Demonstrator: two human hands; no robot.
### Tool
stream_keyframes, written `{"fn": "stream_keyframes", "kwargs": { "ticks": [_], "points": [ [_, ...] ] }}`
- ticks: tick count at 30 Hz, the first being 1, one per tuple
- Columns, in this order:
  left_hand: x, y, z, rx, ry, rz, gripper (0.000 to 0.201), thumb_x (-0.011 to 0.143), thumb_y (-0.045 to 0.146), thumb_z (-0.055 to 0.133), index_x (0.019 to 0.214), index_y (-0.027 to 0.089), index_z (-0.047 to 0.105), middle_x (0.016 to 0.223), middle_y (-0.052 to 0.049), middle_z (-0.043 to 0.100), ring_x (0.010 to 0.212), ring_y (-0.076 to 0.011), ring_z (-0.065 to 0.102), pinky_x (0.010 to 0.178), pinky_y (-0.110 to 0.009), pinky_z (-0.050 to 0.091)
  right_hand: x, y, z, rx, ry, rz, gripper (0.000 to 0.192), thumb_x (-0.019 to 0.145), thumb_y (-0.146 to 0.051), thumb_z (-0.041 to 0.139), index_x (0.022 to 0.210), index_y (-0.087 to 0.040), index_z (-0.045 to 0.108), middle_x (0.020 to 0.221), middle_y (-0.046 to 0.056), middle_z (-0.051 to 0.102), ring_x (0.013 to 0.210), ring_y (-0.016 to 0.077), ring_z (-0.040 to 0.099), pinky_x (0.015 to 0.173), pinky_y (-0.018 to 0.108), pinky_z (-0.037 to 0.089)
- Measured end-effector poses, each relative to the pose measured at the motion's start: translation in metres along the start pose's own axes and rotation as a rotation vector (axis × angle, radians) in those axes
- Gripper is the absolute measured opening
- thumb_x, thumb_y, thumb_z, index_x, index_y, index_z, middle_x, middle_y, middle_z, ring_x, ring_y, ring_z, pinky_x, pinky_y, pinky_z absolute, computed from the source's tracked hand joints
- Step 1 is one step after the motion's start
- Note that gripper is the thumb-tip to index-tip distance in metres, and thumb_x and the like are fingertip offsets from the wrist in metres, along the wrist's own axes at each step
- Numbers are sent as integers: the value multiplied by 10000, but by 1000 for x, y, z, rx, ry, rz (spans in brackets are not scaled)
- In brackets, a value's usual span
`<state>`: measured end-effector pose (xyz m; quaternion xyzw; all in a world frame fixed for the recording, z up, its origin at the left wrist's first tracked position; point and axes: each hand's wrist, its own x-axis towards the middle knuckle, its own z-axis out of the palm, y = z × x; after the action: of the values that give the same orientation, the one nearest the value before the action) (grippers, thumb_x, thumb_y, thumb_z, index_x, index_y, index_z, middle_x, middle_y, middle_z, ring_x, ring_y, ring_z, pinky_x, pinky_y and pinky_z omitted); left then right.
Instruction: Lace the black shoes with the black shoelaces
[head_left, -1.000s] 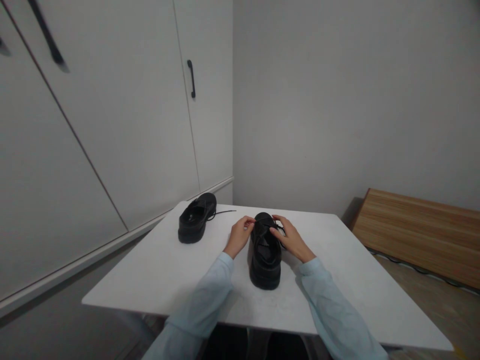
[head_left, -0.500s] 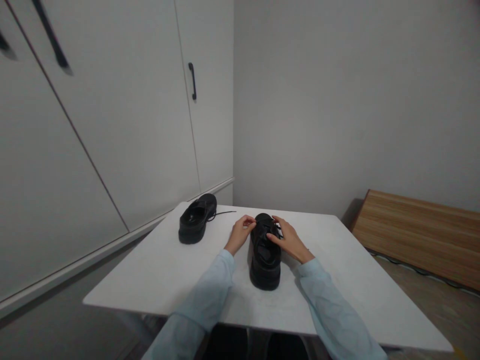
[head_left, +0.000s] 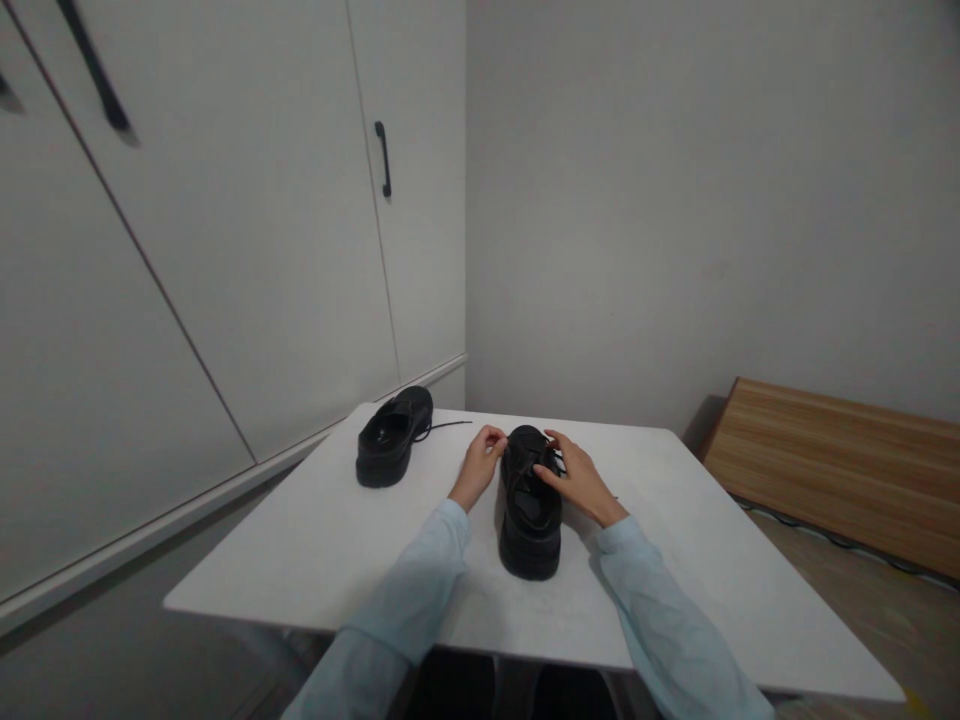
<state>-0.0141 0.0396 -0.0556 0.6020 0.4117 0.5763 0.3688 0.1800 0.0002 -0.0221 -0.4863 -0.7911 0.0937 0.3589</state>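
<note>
1. Table [head_left: 315, 540]: bears two black shoes.
2. Near shoe [head_left: 530, 520]: mid-table, between both hands.
3. Far shoe [head_left: 391, 440]: left corner, untouched.
4. Right hand [head_left: 579, 480]: fingers on its laces, grip unclear.
5. Left hand [head_left: 477, 467]: pinching a lace.

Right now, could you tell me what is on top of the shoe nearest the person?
On the near black shoe, both hands work at the laces: the left hand pinches at its left side and the right hand rests on its right. The fingers cover the laces' state.
</note>
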Motion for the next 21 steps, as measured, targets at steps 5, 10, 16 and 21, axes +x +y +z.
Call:
{"fn": "stream_keyframes", "kwargs": {
  "ticks": [5, 10, 16, 21],
  "points": [
    [-2, 6, 2, -172, -11, 32, 117, 834, 289, 512, 844, 189, 453, 859, -14, 560, 871, -131, 609, 836, -297, 478, 0, -2, -2, -10, -16, 8, 592, 786, -466, 557, 1297, -201, 416, 1131, 108, 616, 1060, 267, 564, 908, 439, 416],
    [-5, 20, 0, -212, 88, 8, 179, 863, 372, 471, 881, 204, 414, 941, -8, 517, 889, -114, 629, 857, -285, 486, 0, -3, -3, -23, -16, 9, 595, 785, -478, 563, 1297, -215, 415, 1123, 103, 629, 1031, 267, 579, 885, 436, 422],
    [-8, 33, -6, -235, 84, -51, 253, 832, 433, 504, 910, 206, 423, 769, 19, 517, 738, -112, 628, 756, -273, 519, 0, -3, -3, -15, -16, 14, 596, 786, -487, 565, 1297, -219, 415, 1124, 103, 631, 1032, 266, 580, 895, 443, 414],
    [-5, 33, -11, -99, 113, 23, 247, 783, 403, 565, 846, 165, 545, 878, -27, 528, 637, -78, 540, 593, -203, 477, -1, -5, -4, -9, -16, 20, 586, 790, -483, 563, 1290, -210, 422, 1143, 109, 623, 1050, 272, 573, 905, 450, 412]
  ]
}}
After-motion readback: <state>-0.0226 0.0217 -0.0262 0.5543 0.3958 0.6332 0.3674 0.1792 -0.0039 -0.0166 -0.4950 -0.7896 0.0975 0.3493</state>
